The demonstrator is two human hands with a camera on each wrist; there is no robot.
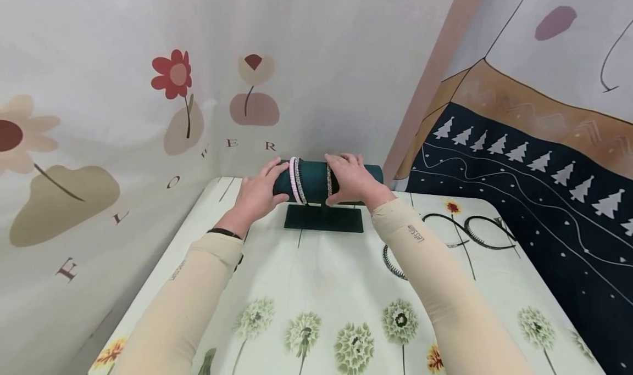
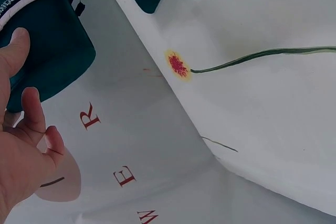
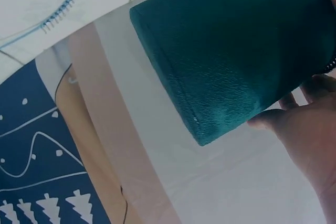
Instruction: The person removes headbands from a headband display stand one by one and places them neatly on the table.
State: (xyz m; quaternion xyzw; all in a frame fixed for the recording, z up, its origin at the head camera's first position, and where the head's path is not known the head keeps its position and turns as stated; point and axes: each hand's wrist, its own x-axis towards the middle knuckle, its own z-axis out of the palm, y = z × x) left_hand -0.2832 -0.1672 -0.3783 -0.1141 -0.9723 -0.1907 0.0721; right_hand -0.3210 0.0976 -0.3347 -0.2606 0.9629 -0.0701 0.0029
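Note:
A dark green velvet headband stand lies crosswise near the table's back edge, its roll held up on a flat base. My left hand grips the roll's left end, thumb in front and fingers over the top. Beside it a pink headband and a silvery dark headband sit around the roll. My right hand holds a beaded headband against the roll, right of centre. In the right wrist view the roll's bare end shows, with most of that headband out of frame.
Several toothed headbands lie on the table's right side, among them a black one and one partly behind the right forearm. A flower-printed cloth covers the table. Printed curtains hang behind and at both sides.

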